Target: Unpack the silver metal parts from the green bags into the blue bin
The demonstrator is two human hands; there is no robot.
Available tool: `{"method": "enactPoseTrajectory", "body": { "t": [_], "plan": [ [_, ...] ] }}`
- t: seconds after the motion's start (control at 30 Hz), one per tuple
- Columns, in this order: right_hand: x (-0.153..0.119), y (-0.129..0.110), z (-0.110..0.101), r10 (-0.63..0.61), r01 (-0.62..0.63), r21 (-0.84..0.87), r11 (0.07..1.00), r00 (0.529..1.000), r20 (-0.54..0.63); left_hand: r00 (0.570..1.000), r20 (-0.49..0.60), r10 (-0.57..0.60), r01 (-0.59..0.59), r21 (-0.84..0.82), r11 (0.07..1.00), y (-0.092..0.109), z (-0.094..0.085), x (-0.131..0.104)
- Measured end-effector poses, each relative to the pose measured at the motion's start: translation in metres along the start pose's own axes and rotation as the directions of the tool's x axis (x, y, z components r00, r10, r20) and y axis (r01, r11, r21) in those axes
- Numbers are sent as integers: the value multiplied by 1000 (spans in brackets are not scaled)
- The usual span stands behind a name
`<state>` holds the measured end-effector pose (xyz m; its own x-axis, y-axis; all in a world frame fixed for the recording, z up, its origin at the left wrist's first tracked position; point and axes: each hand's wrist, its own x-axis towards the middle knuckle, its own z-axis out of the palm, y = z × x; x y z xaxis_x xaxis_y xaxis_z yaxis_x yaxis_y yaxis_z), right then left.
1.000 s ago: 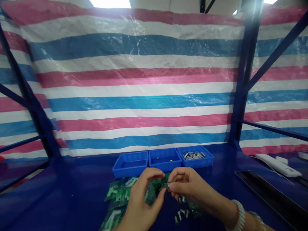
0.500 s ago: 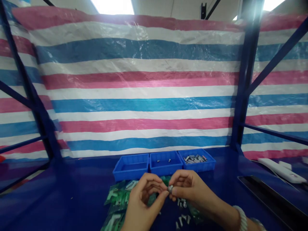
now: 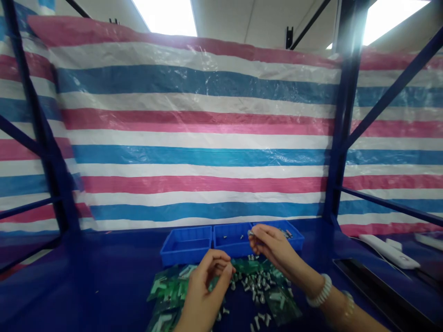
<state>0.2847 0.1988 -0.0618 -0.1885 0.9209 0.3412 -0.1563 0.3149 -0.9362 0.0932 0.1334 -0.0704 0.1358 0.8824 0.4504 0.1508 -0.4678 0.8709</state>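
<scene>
My right hand (image 3: 275, 246) is raised over the front edge of the middle blue bin (image 3: 231, 251), pinching a small silver metal part (image 3: 250, 233) between thumb and fingertips. Its exact kind is too small to tell. Lower and to the left, my left hand (image 3: 209, 286) has its thumb and fingertips pressed together above the table. Whatever it may hold is hidden. Loose silver screws (image 3: 258, 283) lie scattered on the table between and below the hands. Green-tinted plastic bags (image 3: 169, 286) with pale parts inside lie beside and behind my left hand.
A left blue bin (image 3: 185, 258) and a right blue bin (image 3: 296, 237), the latter with metal pieces, flank the middle one, which holds a few small parts. A flat black panel (image 3: 377, 290) and a white device (image 3: 389, 251) lie at right. Blue posts (image 3: 341, 120) frame the table.
The hands have separated. My right hand has moved up and away toward the bins with the silver part, while my left stays near its place. More loose screws show, and the view has shifted slightly.
</scene>
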Motion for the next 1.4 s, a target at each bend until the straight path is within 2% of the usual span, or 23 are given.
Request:
{"method": "enactPoseTrajectory", "body": {
  "t": [0.07,0.1,0.17,0.23,0.3,0.37,0.43,0.47,0.53,0.67,0.8,1.07,1.2,1.3,1.4],
  "plan": [
    [13,-5,-12,-157,129,-357,925,986,-51,1000,17,18,-18,16,1000,1,0,-1],
    [17,-7,-18,-211,157,-457,876,975,-68,999,22,31,-31,21,999,2,0,-2],
    [19,-10,-28,-278,181,-565,805,957,-89,998,27,57,-58,36,998,4,0,-3],
    [13,-12,-36,-289,183,-598,780,954,-86,996,43,76,-79,69,995,6,0,-3],
    [2,-13,-37,-246,199,-654,730,969,20,994,69,85,-92,114,989,7,0,-3],
    [-10,-14,-34,-145,267,-707,655,963,229,992,93,90,-104,154,983,7,1,-3],
    [-20,-14,-29,-31,369,-727,579,901,432,990,102,97,-114,177,978,5,1,-3],
    [-24,-13,-26,8,411,-729,548,869,495,990,102,101,-119,183,976,5,1,-2],
    [-28,-11,-21,55,458,-748,480,835,547,989,98,109,-125,187,974,3,1,-2],
    [-31,-8,-17,75,505,-771,387,817,572,989,111,100,-121,199,972,2,2,-2],
    [-32,-7,-16,68,541,-751,377,793,606,988,105,111,-131,208,969,3,4,-3],
    [-32,1,-10,71,535,-770,347,804,591,988,104,112,-130,182,975,6,5,-4],
    [-32,4,-10,59,512,-774,372,819,570,988,108,112,-129,175,976,7,5,-4],
    [-30,2,-11,-12,484,-738,471,840,543,988,110,110,-127,169,977,7,4,-4],
    [-30,-7,-10,-87,387,-618,685,885,457,989,99,108,-123,161,979,8,3,-3]
  ]
}}
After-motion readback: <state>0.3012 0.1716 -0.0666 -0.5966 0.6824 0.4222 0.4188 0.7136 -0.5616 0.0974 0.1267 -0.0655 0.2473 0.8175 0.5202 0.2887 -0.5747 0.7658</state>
